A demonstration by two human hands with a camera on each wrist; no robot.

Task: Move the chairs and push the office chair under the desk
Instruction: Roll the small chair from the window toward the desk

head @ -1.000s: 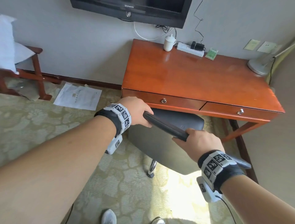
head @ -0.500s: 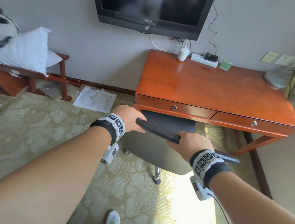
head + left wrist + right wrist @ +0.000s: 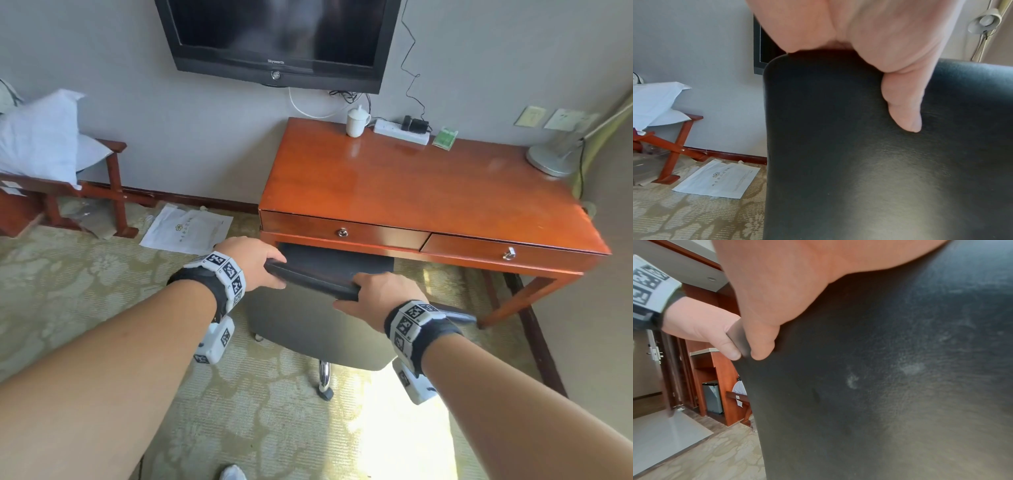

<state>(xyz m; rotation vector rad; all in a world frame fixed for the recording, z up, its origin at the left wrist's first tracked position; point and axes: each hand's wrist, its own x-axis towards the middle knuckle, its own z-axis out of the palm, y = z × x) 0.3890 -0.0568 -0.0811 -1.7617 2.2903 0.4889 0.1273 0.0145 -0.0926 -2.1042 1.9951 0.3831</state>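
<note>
- Patterned beige carpet (image 3: 85, 308) underfoot, grey wall behind, black TV (image 3: 281, 37) mounted above the desk (image 3: 411, 185).
- Red-brown desk against the wall, two drawers (image 3: 346, 231) along its front edge.
- On the desk at the back: white lidded cup (image 3: 357, 121), white power strip (image 3: 400, 132) with a black plug, small green packet (image 3: 444, 137); grey lamp base (image 3: 551, 159) at the far right corner.
- Black chair (image 3: 318, 329) directly in front of the desk, backrest top just below the left drawer, seat hidden under the desk; chrome leg with a caster (image 3: 324, 378) showing below the backrest.
- Left hand (image 3: 251, 262) curled over the left end of the backrest's top edge, thumb pressed flat on the near face of the backrest in the left wrist view.
- Right hand (image 3: 378, 298) clamped on the same top edge further right, thumb on the near face, fingers wrapped over and out of sight.
- Marker bands on both wrists.
- Wooden rack (image 3: 113, 192) at far left holding white pillows (image 3: 41, 137).
- White printed paper (image 3: 186, 229) flat on the carpet between rack and desk.
- White shoe (image 3: 233, 472) at the bottom edge.
</note>
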